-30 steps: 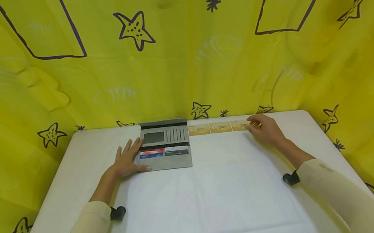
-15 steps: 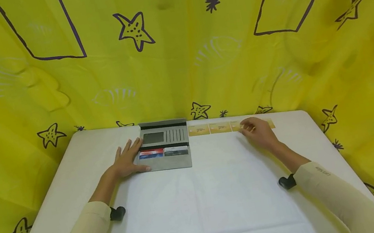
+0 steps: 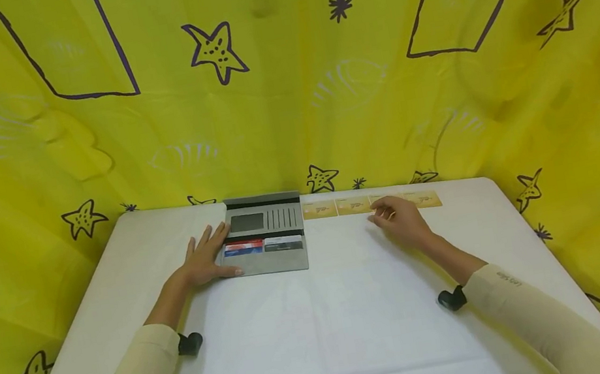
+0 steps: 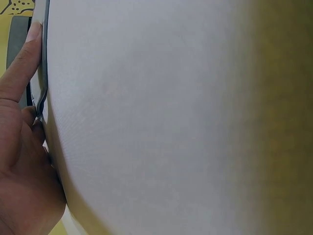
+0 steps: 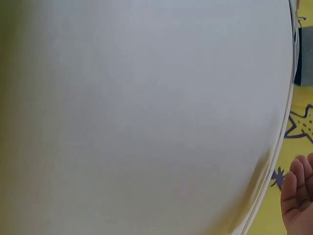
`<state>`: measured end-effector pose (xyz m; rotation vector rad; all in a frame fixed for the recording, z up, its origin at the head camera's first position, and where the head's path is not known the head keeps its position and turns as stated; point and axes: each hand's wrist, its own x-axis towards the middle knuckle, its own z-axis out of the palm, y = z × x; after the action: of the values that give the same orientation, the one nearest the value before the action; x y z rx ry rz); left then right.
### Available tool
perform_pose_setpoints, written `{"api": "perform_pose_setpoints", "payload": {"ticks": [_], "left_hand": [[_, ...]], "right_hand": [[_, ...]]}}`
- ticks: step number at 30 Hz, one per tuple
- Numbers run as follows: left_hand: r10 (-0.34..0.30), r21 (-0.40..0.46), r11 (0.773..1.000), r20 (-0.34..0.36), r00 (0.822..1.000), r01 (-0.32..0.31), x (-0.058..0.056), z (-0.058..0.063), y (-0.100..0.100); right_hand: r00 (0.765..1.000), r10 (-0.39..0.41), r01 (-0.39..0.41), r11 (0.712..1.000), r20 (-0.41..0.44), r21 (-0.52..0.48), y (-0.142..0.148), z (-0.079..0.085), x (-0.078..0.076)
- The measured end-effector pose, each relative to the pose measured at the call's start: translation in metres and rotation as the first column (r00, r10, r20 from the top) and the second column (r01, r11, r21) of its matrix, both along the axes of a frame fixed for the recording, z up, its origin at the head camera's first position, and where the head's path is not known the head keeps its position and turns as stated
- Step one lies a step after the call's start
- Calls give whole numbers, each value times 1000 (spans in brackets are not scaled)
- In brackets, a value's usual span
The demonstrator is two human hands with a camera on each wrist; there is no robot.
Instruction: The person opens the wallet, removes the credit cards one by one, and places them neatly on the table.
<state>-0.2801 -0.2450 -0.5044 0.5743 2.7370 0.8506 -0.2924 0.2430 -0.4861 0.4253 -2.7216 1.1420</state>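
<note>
A grey wallet [image 3: 277,262] lies unfolded near the table's far edge. My left hand [image 3: 205,260] rests on its left side with fingers spread, the thumb over the lower panel. That thumb [image 4: 22,68] also shows along the wallet's edge in the left wrist view. A red and blue card [image 3: 243,249] and a white and grey card [image 3: 284,244] stick out of the wallet's pocket. Several gold cards form a row to its right, among them a gold card [image 3: 320,211] beside the wallet. My right hand [image 3: 404,226], fingers loosely bent with nothing visible in them, partly covers the third.
The row's far-right gold card [image 3: 427,199] lies past my right hand. A white cloth covers the table [image 3: 324,328]. Directly behind the far edge hangs a yellow curtain [image 3: 285,97] with starfish drawings.
My right hand has moved left along the row from the far-right gold card to the third one, uncovering the far-right card. My left hand and the wallet have stayed in place.
</note>
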Motion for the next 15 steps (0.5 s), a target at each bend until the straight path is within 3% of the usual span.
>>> {"api": "perform_pose_setpoints", "payload": {"ticks": [15], "left_hand": [[26, -26, 999, 14, 1000, -26, 2, 6, 5]], "right_hand": [[996, 84, -84, 995, -2, -62, -44, 3, 6]]}}
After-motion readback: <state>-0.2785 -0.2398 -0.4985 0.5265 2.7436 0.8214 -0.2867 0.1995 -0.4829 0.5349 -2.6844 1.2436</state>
